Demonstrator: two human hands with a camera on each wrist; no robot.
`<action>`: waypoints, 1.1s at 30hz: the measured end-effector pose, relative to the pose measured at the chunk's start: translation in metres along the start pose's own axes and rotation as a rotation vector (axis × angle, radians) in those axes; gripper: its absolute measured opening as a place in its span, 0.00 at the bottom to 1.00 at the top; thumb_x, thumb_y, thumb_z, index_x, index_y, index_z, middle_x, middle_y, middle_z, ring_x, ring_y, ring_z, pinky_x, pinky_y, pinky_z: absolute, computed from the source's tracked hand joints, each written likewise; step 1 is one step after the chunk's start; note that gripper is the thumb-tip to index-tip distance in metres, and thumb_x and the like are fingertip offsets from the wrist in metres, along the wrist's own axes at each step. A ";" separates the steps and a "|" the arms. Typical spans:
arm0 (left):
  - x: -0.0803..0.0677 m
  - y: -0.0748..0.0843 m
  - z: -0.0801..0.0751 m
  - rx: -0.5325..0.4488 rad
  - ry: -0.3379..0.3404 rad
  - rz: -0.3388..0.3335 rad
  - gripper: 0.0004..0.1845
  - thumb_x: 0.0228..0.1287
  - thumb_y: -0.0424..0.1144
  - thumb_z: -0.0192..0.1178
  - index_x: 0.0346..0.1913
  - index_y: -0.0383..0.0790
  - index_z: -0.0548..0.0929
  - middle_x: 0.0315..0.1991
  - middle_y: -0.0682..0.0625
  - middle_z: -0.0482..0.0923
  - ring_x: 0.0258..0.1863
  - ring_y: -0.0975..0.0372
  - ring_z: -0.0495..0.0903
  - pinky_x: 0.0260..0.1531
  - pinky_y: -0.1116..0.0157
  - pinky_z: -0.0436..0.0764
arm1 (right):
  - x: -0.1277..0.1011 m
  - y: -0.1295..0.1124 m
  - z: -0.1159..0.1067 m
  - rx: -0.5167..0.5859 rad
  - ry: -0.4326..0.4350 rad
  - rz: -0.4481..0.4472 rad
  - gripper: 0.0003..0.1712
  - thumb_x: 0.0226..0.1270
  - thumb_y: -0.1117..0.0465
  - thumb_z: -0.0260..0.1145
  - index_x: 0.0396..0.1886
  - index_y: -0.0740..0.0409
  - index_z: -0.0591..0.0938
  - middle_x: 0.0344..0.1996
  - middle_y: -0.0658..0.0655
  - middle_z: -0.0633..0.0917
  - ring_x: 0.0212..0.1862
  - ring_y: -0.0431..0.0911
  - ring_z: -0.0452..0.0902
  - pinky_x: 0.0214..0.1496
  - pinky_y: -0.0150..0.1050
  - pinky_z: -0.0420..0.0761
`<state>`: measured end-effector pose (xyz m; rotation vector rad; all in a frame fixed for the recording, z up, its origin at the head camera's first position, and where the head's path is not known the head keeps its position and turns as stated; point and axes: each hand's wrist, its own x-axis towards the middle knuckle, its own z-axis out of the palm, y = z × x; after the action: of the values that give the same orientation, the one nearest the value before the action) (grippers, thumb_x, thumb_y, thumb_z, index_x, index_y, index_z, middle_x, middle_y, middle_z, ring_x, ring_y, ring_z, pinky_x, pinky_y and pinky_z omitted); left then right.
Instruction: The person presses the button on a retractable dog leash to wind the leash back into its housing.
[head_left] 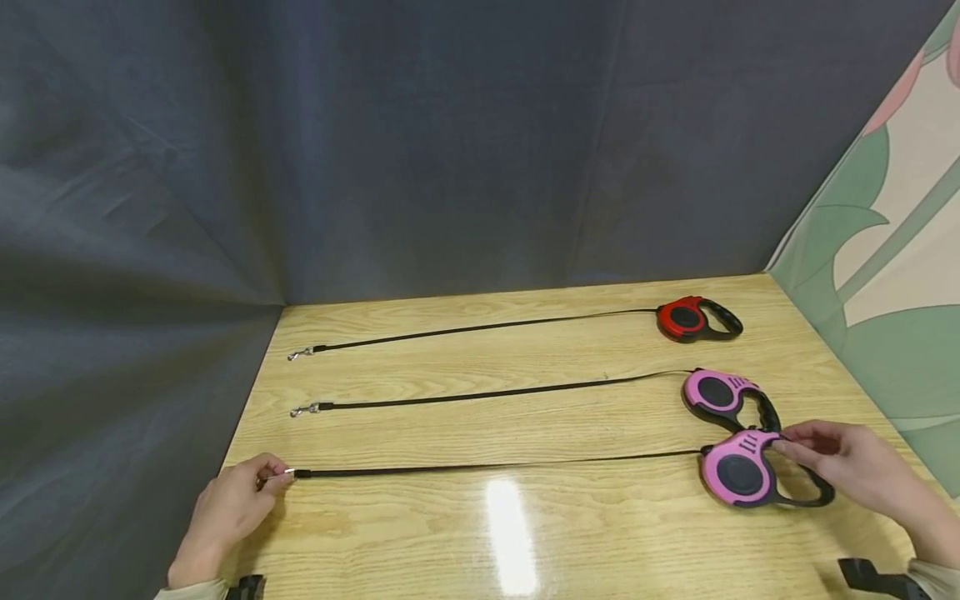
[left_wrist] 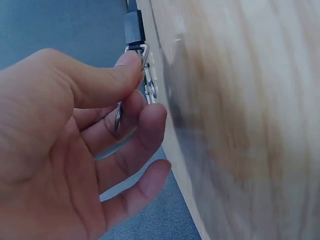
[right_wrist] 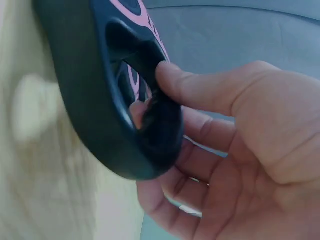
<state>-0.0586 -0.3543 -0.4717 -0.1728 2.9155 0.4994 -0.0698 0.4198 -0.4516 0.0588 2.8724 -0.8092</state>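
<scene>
**Pink-and-black round-cased plastic leash (head_left: 738,473) held at both ends, its strap lying nine to three**

I have the case just beside my right hand (head_left: 858,471), at about nine o'clock from it, and well apart from my left hand (head_left: 236,502), which sees it at three. The right is plainly the nearer one to the body of the leash. Its thumb and fingers are clamped on the black plastic loop handle (right_wrist: 145,162), thumb on one face of the bar and fingertips round the other side.

Across the table, my left thumb and forefinger are pinched together on the silver metal snap clip (left_wrist: 118,116); the hook end shows below the thumb. Between the two grips the flat black webbing strap (head_left: 450,468) runs nearly straight, so I judge that this long axis matters most: either hand shifting along it alters the tension, while swinging towards twelve would slant the line.

A second pink-and-black leash (head_left: 714,392) sits close at eleven o'clock from the held case; its handle meets the held case's upper edge in the head view, and I can't tell whether they touch. Farther off, towards twelve, lies a red-and-black leash (head_left: 684,317).
</scene>
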 end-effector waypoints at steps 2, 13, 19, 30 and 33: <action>-0.001 0.000 -0.002 -0.005 0.030 0.002 0.07 0.75 0.48 0.67 0.44 0.50 0.88 0.29 0.57 0.83 0.27 0.63 0.75 0.26 0.62 0.69 | 0.000 -0.003 -0.002 0.001 0.006 -0.010 0.22 0.80 0.54 0.67 0.53 0.74 0.86 0.37 0.58 0.91 0.33 0.22 0.72 0.31 0.32 0.74; -0.009 0.000 -0.009 -0.009 0.194 -0.012 0.22 0.79 0.57 0.61 0.59 0.45 0.90 0.11 0.54 0.65 0.13 0.61 0.57 0.16 0.62 0.58 | 0.002 -0.010 -0.011 0.085 -0.112 0.012 0.27 0.86 0.50 0.58 0.61 0.73 0.79 0.46 0.61 0.89 0.38 0.24 0.75 0.35 0.32 0.77; -0.008 0.000 -0.011 -0.024 0.265 -0.034 0.20 0.82 0.53 0.58 0.59 0.44 0.90 0.20 0.49 0.82 0.17 0.60 0.67 0.19 0.60 0.64 | 0.005 -0.007 -0.012 0.159 -0.166 0.006 0.29 0.88 0.50 0.54 0.65 0.76 0.73 0.47 0.58 0.88 0.39 0.28 0.80 0.39 0.32 0.82; -0.003 0.003 -0.016 -0.105 0.462 -0.088 0.16 0.76 0.51 0.66 0.53 0.45 0.93 0.32 0.42 0.91 0.23 0.59 0.82 0.19 0.58 0.72 | 0.013 -0.028 -0.021 0.161 -0.128 0.000 0.32 0.88 0.50 0.53 0.69 0.77 0.70 0.44 0.48 0.85 0.39 0.29 0.76 0.38 0.33 0.80; -0.002 0.004 -0.017 -0.117 0.497 -0.110 0.16 0.76 0.52 0.66 0.53 0.46 0.93 0.31 0.42 0.90 0.21 0.58 0.80 0.20 0.57 0.72 | 0.015 -0.032 -0.020 0.168 -0.130 0.004 0.29 0.88 0.49 0.54 0.66 0.72 0.73 0.45 0.46 0.84 0.40 0.27 0.75 0.39 0.33 0.79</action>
<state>-0.0602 -0.3559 -0.4538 -0.5414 3.3255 0.6949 -0.0897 0.4026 -0.4209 0.0308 2.6775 -1.0125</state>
